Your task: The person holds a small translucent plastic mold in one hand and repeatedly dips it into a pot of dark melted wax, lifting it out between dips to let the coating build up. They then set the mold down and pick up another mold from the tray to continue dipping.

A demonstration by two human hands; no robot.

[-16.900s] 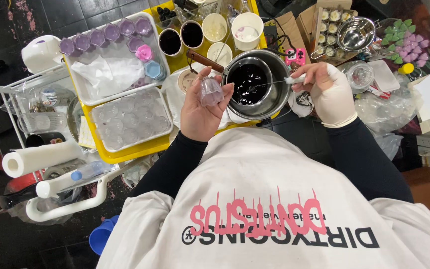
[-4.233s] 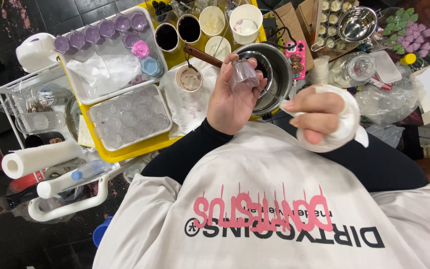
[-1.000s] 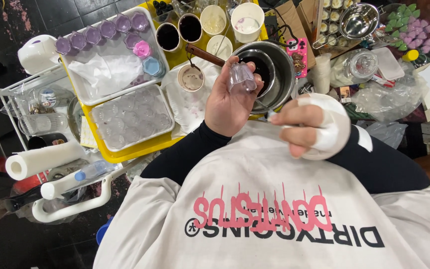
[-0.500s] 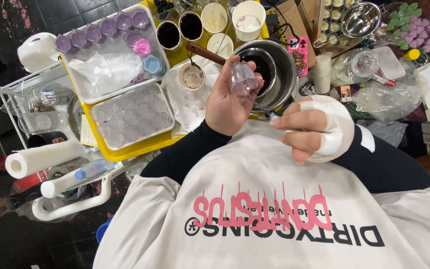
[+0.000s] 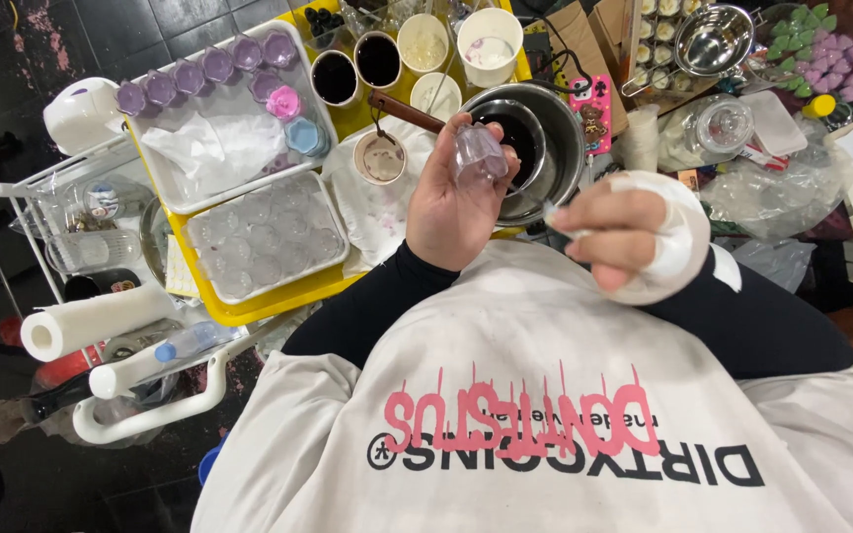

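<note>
My left hand (image 5: 451, 202) is raised over the table and holds a small clear plastic cup (image 5: 478, 153) by its fingertips. The cup is just in front of a metal pot (image 5: 557, 138) with dark liquid in it. My right hand (image 5: 634, 237), wrapped in white, is to the right of the cup and closer to my chest. Its fingers pinch a thin white stick (image 5: 557, 210) whose tip points left towards the cup. Stick and cup are apart.
A yellow tray (image 5: 249, 308) carries a white bin with purple, pink and blue cups (image 5: 211, 67) and a clear mould tray (image 5: 264, 237). Paper cups (image 5: 425, 44) stand behind the pot. A paper roll (image 5: 91, 321) lies at the left. A metal bowl (image 5: 713, 39) and plastic bags are at the right.
My right hand has drifted slightly right and up with the stick. The left hand and the clear cup have stayed almost where they were.
</note>
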